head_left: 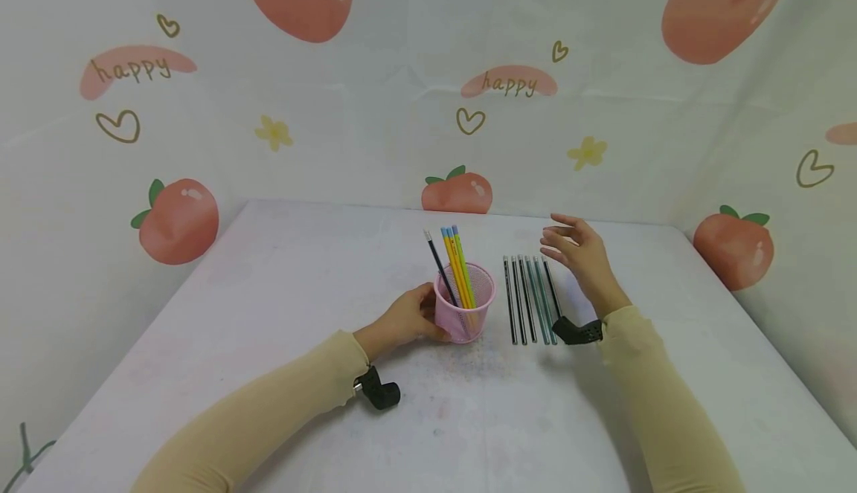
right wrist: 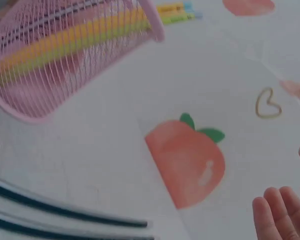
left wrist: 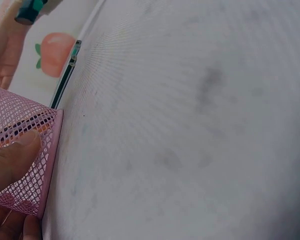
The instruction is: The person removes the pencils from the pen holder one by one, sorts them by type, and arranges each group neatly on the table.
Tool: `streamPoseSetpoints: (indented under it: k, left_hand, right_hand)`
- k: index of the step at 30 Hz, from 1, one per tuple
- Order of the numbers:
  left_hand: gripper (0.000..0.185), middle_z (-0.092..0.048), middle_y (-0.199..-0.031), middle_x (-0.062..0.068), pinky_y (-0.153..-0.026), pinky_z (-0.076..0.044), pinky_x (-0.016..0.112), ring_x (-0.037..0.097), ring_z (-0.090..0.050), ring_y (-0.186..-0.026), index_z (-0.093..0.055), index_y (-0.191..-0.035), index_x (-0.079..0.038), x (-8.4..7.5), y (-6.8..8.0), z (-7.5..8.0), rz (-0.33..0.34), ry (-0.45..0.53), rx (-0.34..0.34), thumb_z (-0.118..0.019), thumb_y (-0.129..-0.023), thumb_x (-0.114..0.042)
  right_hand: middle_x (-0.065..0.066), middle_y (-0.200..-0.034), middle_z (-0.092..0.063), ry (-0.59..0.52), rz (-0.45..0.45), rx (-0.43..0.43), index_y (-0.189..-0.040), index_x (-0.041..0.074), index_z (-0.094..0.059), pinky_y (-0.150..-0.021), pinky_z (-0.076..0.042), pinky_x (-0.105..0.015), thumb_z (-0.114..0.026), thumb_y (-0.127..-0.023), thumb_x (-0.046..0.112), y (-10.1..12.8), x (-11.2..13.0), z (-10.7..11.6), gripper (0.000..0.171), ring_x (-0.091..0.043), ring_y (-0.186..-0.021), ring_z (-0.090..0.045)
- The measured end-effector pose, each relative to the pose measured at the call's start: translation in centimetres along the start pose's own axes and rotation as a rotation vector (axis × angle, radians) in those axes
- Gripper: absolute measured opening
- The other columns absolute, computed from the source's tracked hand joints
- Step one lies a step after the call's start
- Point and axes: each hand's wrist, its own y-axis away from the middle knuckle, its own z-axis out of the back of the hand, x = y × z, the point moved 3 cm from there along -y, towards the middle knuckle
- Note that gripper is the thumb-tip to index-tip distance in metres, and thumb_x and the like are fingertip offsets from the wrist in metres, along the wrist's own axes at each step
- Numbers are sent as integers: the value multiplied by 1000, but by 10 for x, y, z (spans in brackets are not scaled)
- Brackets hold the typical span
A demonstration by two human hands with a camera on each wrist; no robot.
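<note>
A pink mesh pencil cup (head_left: 460, 327) stands on the table, and my left hand (head_left: 405, 318) grips its left side. In the left wrist view my thumb (left wrist: 12, 160) lies across the mesh, with fingers on the cup's other side. Inside the cup lean a black pencil (head_left: 438, 262) with a white tip and yellow and yellow-green pencils (head_left: 460, 262). My right hand (head_left: 582, 259) is raised beyond the cup to the right, fingers spread loosely and holding nothing. Below it, several dark and teal pencils (head_left: 525, 300) lie side by side in a row.
The white table (head_left: 301, 277) meets a white backdrop (head_left: 375, 143) printed with peaches, hearts and "happy" lettering. Black wrist cameras (head_left: 379, 390) sit on both wrists. At the lower left edge, a dark green strand (head_left: 28, 459) shows.
</note>
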Motion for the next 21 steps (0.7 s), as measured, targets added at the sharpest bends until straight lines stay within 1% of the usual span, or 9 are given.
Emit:
streamPoseSetpoints:
  k: [3, 7, 13, 16, 19, 21]
  left_hand:
    - [76, -57, -132, 10, -109, -41, 41, 25, -53, -124, -47, -135, -4, 1, -1, 0, -6, -7, 1, -84, -69, -2]
    - [75, -58, -132, 11, -109, -41, 41, 25, -54, -123, -48, -135, -3, -1, 0, 0, -11, -1, -3, -84, -69, -1]
    - [76, -58, -131, 11, -109, -42, 42, 26, -54, -122, -48, -135, -3, -3, 2, 0, -6, 2, -7, -84, -68, 0]
    - [74, -58, -130, 11, -108, -43, 41, 25, -55, -122, -48, -133, -3, -2, 2, 1, -4, -6, -7, -84, -68, 0]
    - [74, -58, -130, 11, -108, -43, 41, 26, -55, -122, -48, -133, -3, -2, 2, 1, -6, -1, -6, -84, -68, -1]
    - [74, -58, -131, 12, -108, -43, 41, 26, -55, -122, -48, -133, -3, -2, 1, 0, -7, 7, -2, -84, -68, -1]
  right_hand:
    - [-8, -113, -55, -19, 64, 14, -135, 7, -45, -85, -55, -19, -62, -94, 11, 3, 8, -12, 45, -10, -96, -64]
    - [-6, -116, -54, 6, 112, 39, -141, 5, -40, -86, -54, -19, -61, -94, 10, 8, 18, -29, 51, -10, -100, -63]
    - [-13, -120, -53, 39, 159, 93, -141, 5, -40, -86, -55, -21, -61, -94, 8, 16, 31, -57, 51, -10, -99, -64]
    - [-9, -118, -55, 53, 171, 124, -140, 5, -41, -86, -55, -22, -61, -94, 7, 20, 35, -68, 51, -11, -99, -63]
    - [-3, -116, -57, 96, 175, 149, -139, 6, -42, -87, -55, -22, -63, -92, 7, 25, 37, -78, 51, -12, -101, -63]
    - [-4, -117, -57, 130, 181, 165, -139, 6, -44, -87, -55, -22, -64, -91, 7, 28, 38, -84, 52, -13, -102, -63]
